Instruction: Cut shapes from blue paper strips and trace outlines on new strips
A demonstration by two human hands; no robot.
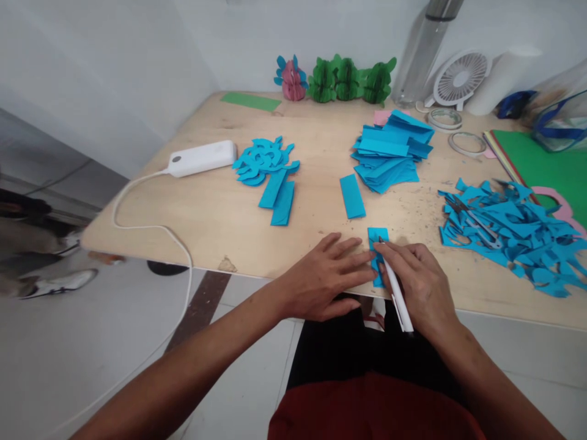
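Observation:
My right hand grips a white pen, its tip on a small blue paper strip at the table's front edge. Faint marks show near the strip's upper end. With fingers spread, my left hand lies flat, its fingertips resting on the strip's left side. Just beyond is another blue strip. Farther back sits a stack of folded blue paper. Two folded blue pieces lie beside a heap of cut blue shapes to the left.
Blue scraps with scissors among them cover the right side. A white power bank trails a cable at left. Along the wall stand green paper figures, a pink one, a small fan and tape rolls.

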